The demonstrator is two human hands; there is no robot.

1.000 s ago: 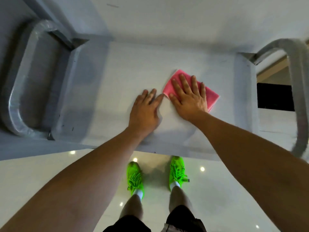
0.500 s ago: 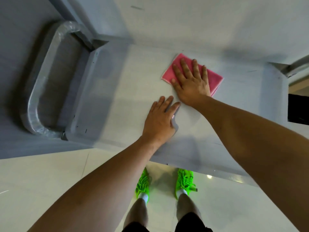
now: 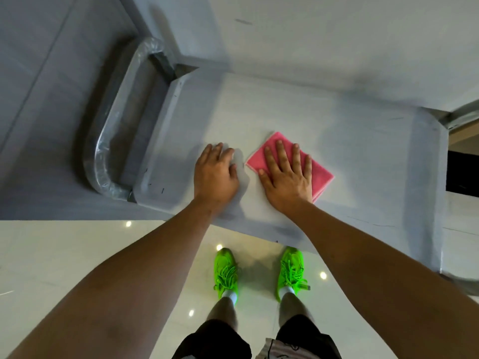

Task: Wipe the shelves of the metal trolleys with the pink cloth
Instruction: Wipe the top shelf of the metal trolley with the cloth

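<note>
A folded pink cloth [image 3: 322, 174] lies flat on the top shelf [image 3: 375, 156] of a grey metal trolley. My right hand [image 3: 285, 177] presses down on the cloth with straight, spread fingers and covers most of it. My left hand [image 3: 216, 174] rests palm down on the bare shelf just left of the cloth, fingers slightly bent and holding nothing.
The trolley's wrapped tubular handle [image 3: 103, 141] curves round its left end. Another metal rail [image 3: 464, 115] shows at the right end. A grey wall runs behind the trolley. My green shoes [image 3: 225, 273] stand on glossy white floor tiles below the shelf's near edge.
My right hand has drawn the cloth back toward me from the far side of the shelf. My left hand has slid left and now lies level with the right hand.
</note>
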